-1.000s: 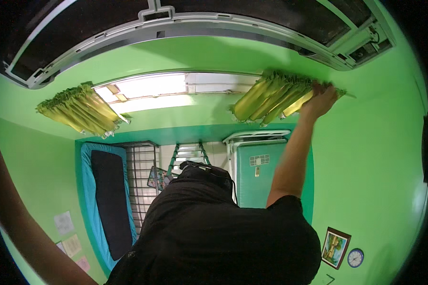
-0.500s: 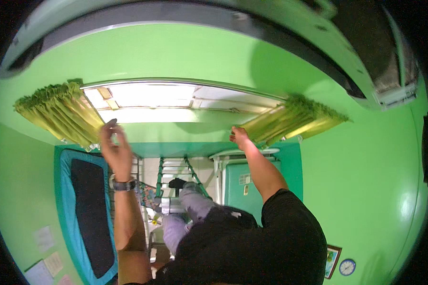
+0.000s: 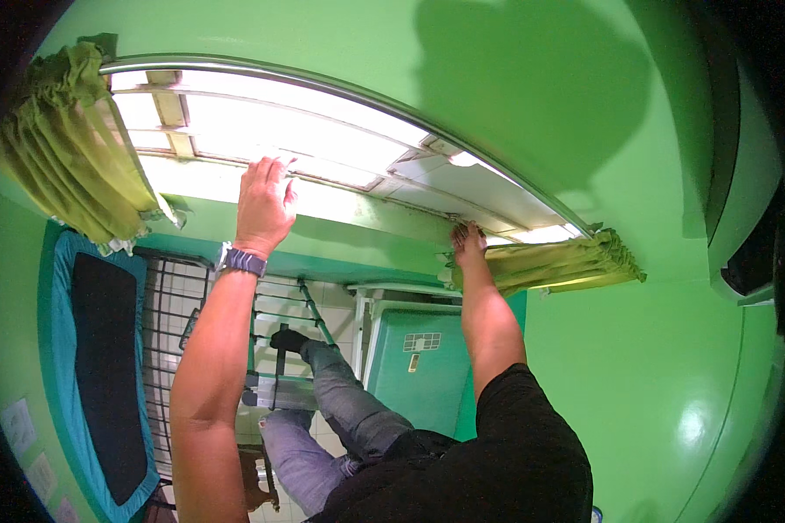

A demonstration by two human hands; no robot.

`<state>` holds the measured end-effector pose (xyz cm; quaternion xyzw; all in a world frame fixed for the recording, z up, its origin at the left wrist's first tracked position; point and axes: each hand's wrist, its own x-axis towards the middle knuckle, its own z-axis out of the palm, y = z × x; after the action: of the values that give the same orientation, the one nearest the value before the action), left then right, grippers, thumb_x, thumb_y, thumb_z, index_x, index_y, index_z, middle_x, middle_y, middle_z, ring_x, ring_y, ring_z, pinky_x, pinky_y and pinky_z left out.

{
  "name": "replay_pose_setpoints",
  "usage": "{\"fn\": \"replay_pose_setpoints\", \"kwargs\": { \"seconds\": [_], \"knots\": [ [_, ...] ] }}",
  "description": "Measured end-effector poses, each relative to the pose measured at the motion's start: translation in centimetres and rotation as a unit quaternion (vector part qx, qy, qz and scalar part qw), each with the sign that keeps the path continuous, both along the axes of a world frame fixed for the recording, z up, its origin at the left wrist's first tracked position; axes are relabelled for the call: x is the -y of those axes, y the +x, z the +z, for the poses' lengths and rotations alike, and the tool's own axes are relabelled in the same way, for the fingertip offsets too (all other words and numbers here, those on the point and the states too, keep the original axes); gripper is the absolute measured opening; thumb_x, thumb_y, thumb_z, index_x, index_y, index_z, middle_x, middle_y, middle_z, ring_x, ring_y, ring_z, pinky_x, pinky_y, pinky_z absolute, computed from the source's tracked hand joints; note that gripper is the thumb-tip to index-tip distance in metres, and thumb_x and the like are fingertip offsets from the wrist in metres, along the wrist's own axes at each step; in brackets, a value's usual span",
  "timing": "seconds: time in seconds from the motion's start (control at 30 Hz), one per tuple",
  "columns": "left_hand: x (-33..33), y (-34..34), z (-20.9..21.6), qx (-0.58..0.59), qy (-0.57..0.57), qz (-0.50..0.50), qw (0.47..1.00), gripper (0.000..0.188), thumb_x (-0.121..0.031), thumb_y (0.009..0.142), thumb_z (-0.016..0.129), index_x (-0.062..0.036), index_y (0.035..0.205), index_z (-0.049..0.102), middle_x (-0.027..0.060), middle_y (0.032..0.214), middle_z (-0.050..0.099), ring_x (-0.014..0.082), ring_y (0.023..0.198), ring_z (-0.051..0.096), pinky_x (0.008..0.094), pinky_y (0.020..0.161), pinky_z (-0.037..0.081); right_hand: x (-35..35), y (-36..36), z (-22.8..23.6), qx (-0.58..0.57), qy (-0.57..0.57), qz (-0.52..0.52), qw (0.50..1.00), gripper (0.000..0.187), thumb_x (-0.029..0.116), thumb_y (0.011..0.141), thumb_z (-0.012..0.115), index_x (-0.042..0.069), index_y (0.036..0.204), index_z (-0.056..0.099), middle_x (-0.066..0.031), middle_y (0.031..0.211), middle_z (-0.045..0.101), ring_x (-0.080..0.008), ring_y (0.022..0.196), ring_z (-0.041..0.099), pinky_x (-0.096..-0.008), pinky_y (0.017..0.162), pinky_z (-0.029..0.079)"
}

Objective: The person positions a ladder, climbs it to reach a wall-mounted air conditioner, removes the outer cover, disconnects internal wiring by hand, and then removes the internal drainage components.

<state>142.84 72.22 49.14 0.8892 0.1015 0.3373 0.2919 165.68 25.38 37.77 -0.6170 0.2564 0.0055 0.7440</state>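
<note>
My left hand (image 3: pixel 266 207) reaches up to the lower part of the bright window (image 3: pixel 296 126). Its fingers are stretched out and the tips lie against or just before the sill; I see nothing held in it. Further right, my right hand (image 3: pixel 468 241) is at the window's lower edge, beside the inner end of the right green curtain (image 3: pixel 554 263). Its fingers look apart, though shadow hides the tips. The left green curtain (image 3: pixel 74 148) hangs bunched at the far left, away from both hands. A curtain rod (image 3: pixel 323 84) runs along the window's top.
I am up on a ladder (image 3: pixel 279 392) with dark green rails, one dark-shod foot on it. Below left lie a wire rack (image 3: pixel 170 301) and a teal-edged dark pad (image 3: pixel 109 375). A green folding table (image 3: pixel 423 357) with a white frame leans near the wall.
The view has turned and come nearer the window. My left hand has moved right, from beside the left curtain to the sill. My right hand has reached further to the window's lower edge.
</note>
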Motion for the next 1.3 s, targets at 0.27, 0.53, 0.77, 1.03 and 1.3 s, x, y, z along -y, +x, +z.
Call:
{"fn": "replay_pose_setpoints", "kwargs": {
  "seconds": [0.27,0.53,0.77,1.03,1.3],
  "knots": [
    [6.7,6.6,-0.7,0.041,-0.127,-0.153,0.979,0.036,-0.019,0.089,0.068,-0.0026,0.121,0.063,0.0182,0.116,0.065,0.0365,0.114,0.058,0.0484,0.105,0.043,-1.3,0.4,-0.5,-0.023,-0.038,-0.025,0.999,0.035,0.032,0.096,0.071,0.011,0.118,0.053,-0.012,0.097,0.065,-0.027,0.08,0.066,-0.0413,0.065,0.058],
    [13.5,11.8,-0.1,0.064,-0.194,-0.069,0.976,0.035,-0.012,0.086,0.07,-0.0045,0.118,0.059,0.0165,0.107,0.062,0.0363,0.105,0.056,0.048,0.094,0.045,-2.3,0.1,1.5,-0.107,-0.11,0.09,0.984,0.051,0.034,0.096,0.071,0.011,0.129,0.039,-0.0161,0.11,0.061,-0.0316,0.081,0.067,-0.0474,0.068,0.061],
    [14.0,11.2,-0.1,0.121,-0.163,-0.113,0.973,0.017,-0.004,0.087,0.065,-0.0093,0.103,0.064,0.0091,0.1,0.062,0.0319,0.095,0.058,0.044,0.087,0.046,-0.5,0.3,2.4,-0.115,-0.144,0.076,0.98,0.053,0.035,0.096,0.07,0.011,0.131,0.038,-0.0203,0.115,0.059,-0.0334,0.082,0.068,-0.0434,0.06,0.061],
    [15.7,9.1,-0.7,0.186,-0.24,-0.107,0.947,0.013,-0.002,0.088,0.063,-0.0087,0.1,0.064,0.0085,0.101,0.066,0.0313,0.093,0.063,0.041,0.082,0.054,0.6,0.8,3.0,-0.142,-0.16,0.15,0.965,0.055,0.041,0.098,0.065,0.013,0.136,0.037,-0.0226,0.117,0.058,-0.0338,0.091,0.069,-0.0437,0.067,0.062],
    [15.3,9.0,-1.5,0.169,-0.235,-0.119,0.95,0.01,-0.004,0.092,0.063,-0.0067,0.102,0.064,0.0098,0.1,0.069,0.0312,0.095,0.064,0.0413,0.084,0.053,0.4,0.8,3.1,-0.16,-0.166,0.176,0.957,0.055,0.044,0.099,0.063,0.014,0.135,0.035,-0.0177,0.11,0.065,-0.0325,0.086,0.07,-0.0459,0.069,0.061]
  ]
}}
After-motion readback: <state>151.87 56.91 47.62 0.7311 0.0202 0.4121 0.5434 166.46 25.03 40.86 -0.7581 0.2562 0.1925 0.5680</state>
